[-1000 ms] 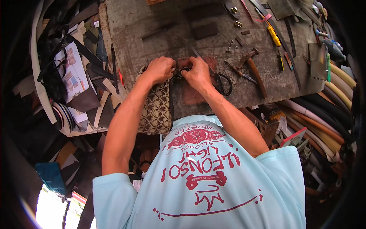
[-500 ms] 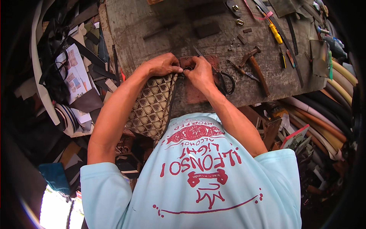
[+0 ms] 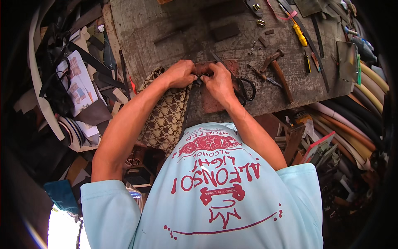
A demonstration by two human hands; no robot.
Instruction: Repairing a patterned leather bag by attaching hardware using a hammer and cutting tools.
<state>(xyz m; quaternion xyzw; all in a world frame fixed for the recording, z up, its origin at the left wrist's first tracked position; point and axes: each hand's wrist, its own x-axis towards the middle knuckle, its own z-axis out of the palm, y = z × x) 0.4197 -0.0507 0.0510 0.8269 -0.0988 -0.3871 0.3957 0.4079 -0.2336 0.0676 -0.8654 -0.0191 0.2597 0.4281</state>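
My left hand [image 3: 180, 74] is closed at the top corner of a brown and cream heart-patterned piece of material [image 3: 166, 111], which hangs over the table's near edge toward my shirt. Close beside it, the bent fingers of my right hand [image 3: 218, 81] pinch together. A small dark piece [image 3: 198, 79] shows between the fingertips of both hands; its kind is too small to tell. Under the hands lies a reddish-brown slab [image 3: 211, 104]. Black-handled scissors [image 3: 249, 89] lie just right of my right hand, their blades partly behind it.
On the worn table [image 3: 174, 52] lie a hammer [image 3: 278, 74], a yellow-handled screwdriver [image 3: 300, 35], a dark block [image 3: 225, 32] and small metal pieces [image 3: 260, 23]. Material scraps and papers [image 3: 78, 79] crowd the left. Rolled material [image 3: 369, 85] is stacked at the right.
The patterned material now also shows beyond my left forearm, its upper part spread out to the left. My left hand has turned slightly; both hands stay together over the slab.
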